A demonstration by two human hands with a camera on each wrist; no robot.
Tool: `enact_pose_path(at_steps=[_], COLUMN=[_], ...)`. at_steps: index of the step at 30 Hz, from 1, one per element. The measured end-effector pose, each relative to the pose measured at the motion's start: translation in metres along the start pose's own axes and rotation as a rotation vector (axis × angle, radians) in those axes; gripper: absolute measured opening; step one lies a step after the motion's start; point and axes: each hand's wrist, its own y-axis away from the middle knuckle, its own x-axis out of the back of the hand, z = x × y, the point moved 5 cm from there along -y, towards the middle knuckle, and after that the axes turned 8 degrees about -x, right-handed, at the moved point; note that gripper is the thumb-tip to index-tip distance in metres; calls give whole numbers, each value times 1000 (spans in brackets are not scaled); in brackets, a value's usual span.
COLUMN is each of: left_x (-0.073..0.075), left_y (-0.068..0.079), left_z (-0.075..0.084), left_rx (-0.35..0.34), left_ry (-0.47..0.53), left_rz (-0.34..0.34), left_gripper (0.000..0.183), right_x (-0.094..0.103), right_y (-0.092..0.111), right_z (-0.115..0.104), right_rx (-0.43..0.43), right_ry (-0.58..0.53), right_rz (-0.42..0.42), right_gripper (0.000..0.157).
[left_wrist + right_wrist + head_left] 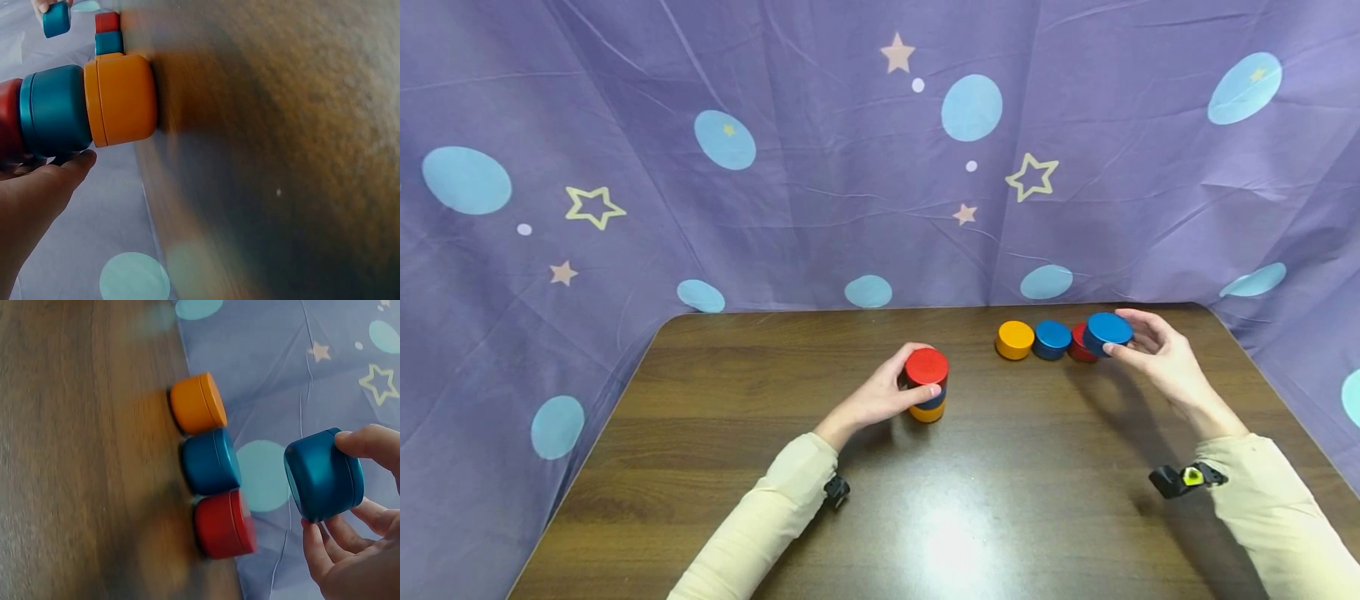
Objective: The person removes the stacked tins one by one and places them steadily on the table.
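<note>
Left of the row of tins, my left hand (880,393) grips a stack of three round lidded tins. A red tin (927,367) tops it, a blue tin (56,112) is in the middle, and an orange tin (125,103) forms the base, down at the tabletop. My thumb crosses the stack's front; the other fingers are mostly hidden behind. At the right, my right hand (1167,365) holds another blue tin (322,478) between thumb and fingers, raised off the table. In the head view it partly covers a red tin (225,526) standing at the row's right end.
An orange tin (1015,340) and a blue tin (1052,339) stand side by side with that red one, near the back edge of the brown wooden table (737,367). Behind the table hangs a purple cloth (820,183) with stars and ovals.
</note>
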Motion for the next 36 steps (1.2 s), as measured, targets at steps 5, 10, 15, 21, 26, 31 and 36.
enact_pose_path(at_steps=[5,10,15,21,26,31,36], left_x=[0,0,-1,-1,0,0,1], left_y=[0,0,1,1,1,0,0], left_z=[-1,-1,-1,-1,-1,-1,-2], left_rx=[12,18,13,2,10,13,17], left_ry=[-11,-7,-4,0,-19,-25,-25], left_rz=[-1,1,3,3,9,4,0], left_gripper=[50,51,50,50,50,51,52], right_x=[7,15,24,31,36,39,40], right_y=[0,0,-1,-5,-7,-9,-11], right_z=[5,11,19,26,33,40,49], right_rx=[-10,-32,-67,-78,-111,-153,-154], right_ry=[-19,-13,66,-48,-39,93,34], right_rz=[23,37,71,56,71,105,105], right_gripper=[46,45,44,47,47,45,44])
